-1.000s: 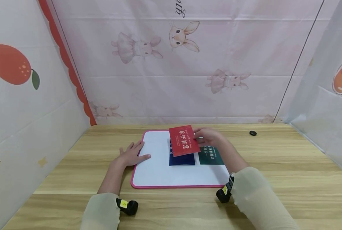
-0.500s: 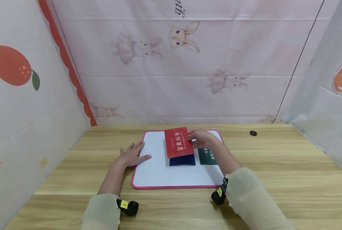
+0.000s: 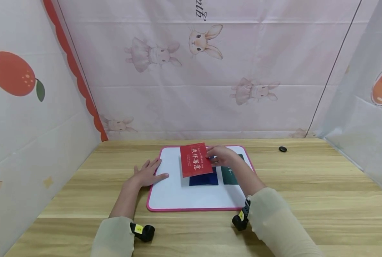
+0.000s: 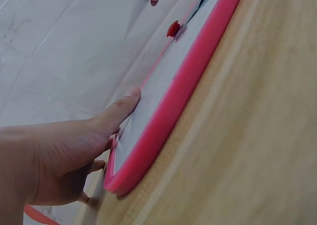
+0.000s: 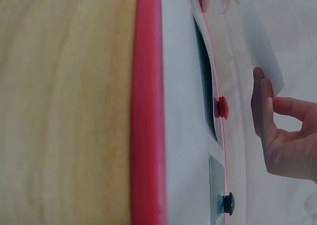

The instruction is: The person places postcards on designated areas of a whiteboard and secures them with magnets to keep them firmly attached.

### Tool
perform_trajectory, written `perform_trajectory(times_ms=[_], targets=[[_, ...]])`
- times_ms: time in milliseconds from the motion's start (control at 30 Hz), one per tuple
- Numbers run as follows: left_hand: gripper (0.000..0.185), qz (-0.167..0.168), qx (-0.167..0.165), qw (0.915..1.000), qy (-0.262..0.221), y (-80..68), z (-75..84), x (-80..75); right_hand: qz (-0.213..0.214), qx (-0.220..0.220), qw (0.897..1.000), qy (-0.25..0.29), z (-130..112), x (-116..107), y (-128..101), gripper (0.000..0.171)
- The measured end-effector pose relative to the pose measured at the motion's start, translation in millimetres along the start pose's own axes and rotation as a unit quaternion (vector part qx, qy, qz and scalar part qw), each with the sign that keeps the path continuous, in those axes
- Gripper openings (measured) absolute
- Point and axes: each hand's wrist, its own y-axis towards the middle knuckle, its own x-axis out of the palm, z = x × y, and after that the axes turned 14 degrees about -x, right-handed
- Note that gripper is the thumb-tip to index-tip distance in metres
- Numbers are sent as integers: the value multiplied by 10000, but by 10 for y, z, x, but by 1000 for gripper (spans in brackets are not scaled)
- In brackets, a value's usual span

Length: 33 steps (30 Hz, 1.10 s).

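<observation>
Meanwhile, the left hand [image 3: 147,174] lies flat, fingers straight, steadying the pink-rimmed whiteboard [image 3: 178,194] while the right hand [image 3: 221,157] pinches a red card [image 3: 195,159] above the blue card [image 3: 204,180]

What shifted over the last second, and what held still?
The right hand carried the red card leftward across the whiteboard, so it now covers more of the blue card, and the forearm hides more of the green card. The left hand stayed flat on the board's left edge; the black magnet did not move.
</observation>
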Motion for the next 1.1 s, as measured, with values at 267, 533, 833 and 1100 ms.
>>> perform_trajectory(times_ms=[267, 533, 833, 1100], targets=[[86, 0, -12, 10000, -25, -15, 10, -1, 19, 19, 9999, 102, 12, 61, 20, 40], [86, 21, -11, 10000, -41, -8, 3, 1, -19, -16, 9999, 155, 23, 147, 38, 37], [86, -31, 27, 10000, -45, -27, -5, -25, -57, -63, 9997, 243, 24, 201, 78, 36], [85, -122, -14, 9999, 38, -30, -25, -61, -24, -63, 9996, 283, -12, 257, 63, 36]])
